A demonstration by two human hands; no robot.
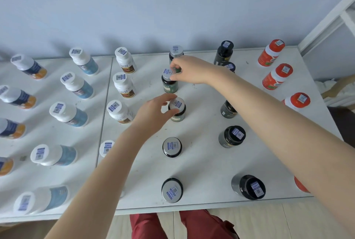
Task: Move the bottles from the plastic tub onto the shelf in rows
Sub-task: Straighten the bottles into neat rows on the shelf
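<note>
- Left hand (pixel 153 113) is curled around the silver cap of a green bottle (pixel 177 109) in the middle column, thumb and fingers loosely wrapped on the cap's left side. Looks like a light grip, and the bottle is standing upright on the shelf (pixel 201 162).
- Right hand (pixel 189 69) reaches across from the right and pinches the cap of the next green bottle (pixel 169 81) one spot further back, fingertips closed on the cap's right edge. That one's upright on the shelf too.
- Can't really tell how firm either grip is, the fingers cover the contact.
- Behind the right hand there's a third silver-capped bottle (pixel 176 52) at the back of the column, its lower half hidden by the fingers.
- Right forearm covers a lot: one dark bottle (pixel 229 66) only peeks out above the wrist, another (pixel 227 109) shows just below the arm, and a red one (pixel 300 184) near the front edge is mostly hidden.
- Left forearm cuts off a white-capped bottle (pixel 106 147).
- Rest of the shelf is in columns: orange-labelled ones far left (cropped by the frame edge), blue-labelled (pixel 76 85), brown-labelled (pixel 124 85), then black and red-capped (pixel 277 76) on the right.
- No tub anywhere in view. Labels are too blurry to read.
- Red trousers (pixel 182 225) at the bottom edge.
</note>
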